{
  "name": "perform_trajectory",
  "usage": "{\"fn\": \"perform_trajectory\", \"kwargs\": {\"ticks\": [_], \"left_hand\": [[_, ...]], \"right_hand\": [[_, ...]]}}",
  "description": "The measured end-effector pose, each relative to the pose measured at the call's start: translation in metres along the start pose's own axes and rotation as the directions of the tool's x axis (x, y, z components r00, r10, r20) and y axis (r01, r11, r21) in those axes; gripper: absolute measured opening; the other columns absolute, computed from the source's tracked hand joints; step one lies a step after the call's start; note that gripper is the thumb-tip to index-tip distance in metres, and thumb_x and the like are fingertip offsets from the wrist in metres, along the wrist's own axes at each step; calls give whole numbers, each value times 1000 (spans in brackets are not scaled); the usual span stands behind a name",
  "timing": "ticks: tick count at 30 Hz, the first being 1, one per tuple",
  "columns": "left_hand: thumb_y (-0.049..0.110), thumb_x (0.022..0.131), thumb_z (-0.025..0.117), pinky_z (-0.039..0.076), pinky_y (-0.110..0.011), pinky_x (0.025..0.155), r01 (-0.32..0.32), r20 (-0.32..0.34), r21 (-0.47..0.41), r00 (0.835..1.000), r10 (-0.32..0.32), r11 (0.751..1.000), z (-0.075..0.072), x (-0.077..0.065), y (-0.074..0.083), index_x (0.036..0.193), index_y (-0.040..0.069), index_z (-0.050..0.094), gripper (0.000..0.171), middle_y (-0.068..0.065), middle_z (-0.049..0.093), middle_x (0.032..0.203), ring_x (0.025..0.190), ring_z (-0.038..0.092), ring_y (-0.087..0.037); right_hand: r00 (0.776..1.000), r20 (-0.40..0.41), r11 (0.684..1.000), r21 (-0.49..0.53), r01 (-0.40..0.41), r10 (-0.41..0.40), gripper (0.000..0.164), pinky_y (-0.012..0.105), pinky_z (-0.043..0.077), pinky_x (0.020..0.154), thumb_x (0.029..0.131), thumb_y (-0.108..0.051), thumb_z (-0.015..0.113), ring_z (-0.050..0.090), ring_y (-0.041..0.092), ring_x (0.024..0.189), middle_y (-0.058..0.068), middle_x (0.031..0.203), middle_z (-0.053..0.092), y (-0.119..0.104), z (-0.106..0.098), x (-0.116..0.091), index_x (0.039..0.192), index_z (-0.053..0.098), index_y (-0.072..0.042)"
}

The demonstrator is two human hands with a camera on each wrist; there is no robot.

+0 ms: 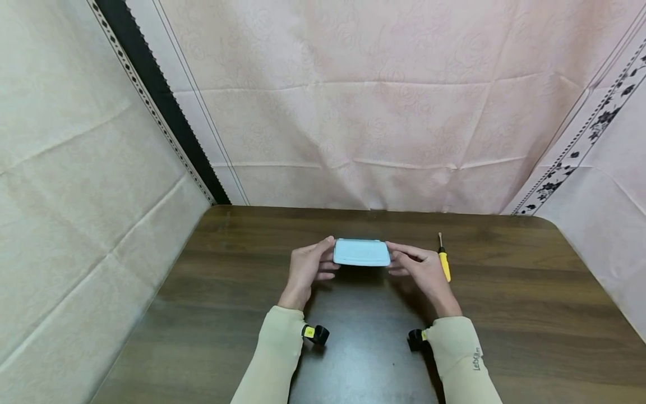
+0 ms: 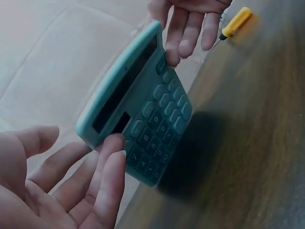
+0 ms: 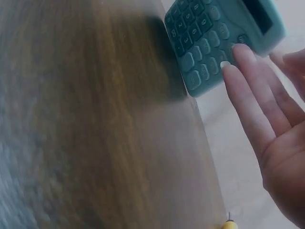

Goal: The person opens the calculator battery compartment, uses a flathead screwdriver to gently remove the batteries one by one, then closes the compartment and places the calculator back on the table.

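A light blue calculator [image 1: 361,252] is held between both hands, its smooth back toward the head camera. In the left wrist view, the keypad and dark display of the calculator [image 2: 143,114] face that camera, tilted over its own shadow. The left hand [image 1: 309,268] holds one side edge, two fingertips lying on the front by the keys. At the opposite edge, the right hand [image 1: 420,271] grips it, with fingertips [image 3: 231,67] against the front near the corner keys. Part of the keypad falls outside the right wrist view.
On the brown wooden table [image 1: 530,292], a screwdriver [image 1: 444,264] with a yellow and black handle lies just beyond the right hand. Pale patterned cloth [image 1: 383,112] hangs behind the table's far edge, and more cloth [image 1: 75,196] is at the left.
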State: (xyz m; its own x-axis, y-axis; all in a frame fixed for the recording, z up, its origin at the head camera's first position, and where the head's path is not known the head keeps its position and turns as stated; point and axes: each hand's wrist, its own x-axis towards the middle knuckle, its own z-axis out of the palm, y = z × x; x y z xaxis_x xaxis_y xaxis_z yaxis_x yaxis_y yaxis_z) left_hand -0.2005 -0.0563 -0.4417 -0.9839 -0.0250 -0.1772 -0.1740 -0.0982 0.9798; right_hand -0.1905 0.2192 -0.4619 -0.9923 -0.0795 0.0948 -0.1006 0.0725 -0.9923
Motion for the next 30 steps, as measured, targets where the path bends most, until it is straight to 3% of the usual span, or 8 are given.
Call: {"fn": "perform_trajectory", "kwargs": {"ticks": [10,14,22,30], "left_hand": [[29,100,77,63,-31,63,14,-10,29,1000,-13,999,3,3,-11,121,5,79,32,-14,79,96,79,79,-26],[29,100,77,62,-30,62,20,8,72,1000,-21,997,3,5,-15,127,3,75,38,-13,79,98,79,79,-27],[42,99,75,63,-32,61,98,40,135,994,-104,986,2,7,-23,124,2,76,47,-10,77,88,69,75,-17],[36,99,75,61,-30,56,97,33,172,994,-104,980,5,7,-25,120,4,79,39,-10,73,86,63,71,-14]], "right_hand": [[989,-6,987,66,-146,147,58,43,64,81,106,-40,69,76,27,87,19,110,72,1,6,3,144,61,3],[976,7,972,82,-218,219,66,43,65,78,105,-45,68,72,24,80,18,103,68,0,8,5,148,55,4],[948,15,948,-20,-318,318,69,40,65,72,105,-48,66,67,21,73,14,95,66,-1,14,4,147,54,5],[932,29,930,-94,-356,360,65,39,64,69,105,-44,68,66,23,75,15,97,64,-1,18,4,146,56,6]]}}
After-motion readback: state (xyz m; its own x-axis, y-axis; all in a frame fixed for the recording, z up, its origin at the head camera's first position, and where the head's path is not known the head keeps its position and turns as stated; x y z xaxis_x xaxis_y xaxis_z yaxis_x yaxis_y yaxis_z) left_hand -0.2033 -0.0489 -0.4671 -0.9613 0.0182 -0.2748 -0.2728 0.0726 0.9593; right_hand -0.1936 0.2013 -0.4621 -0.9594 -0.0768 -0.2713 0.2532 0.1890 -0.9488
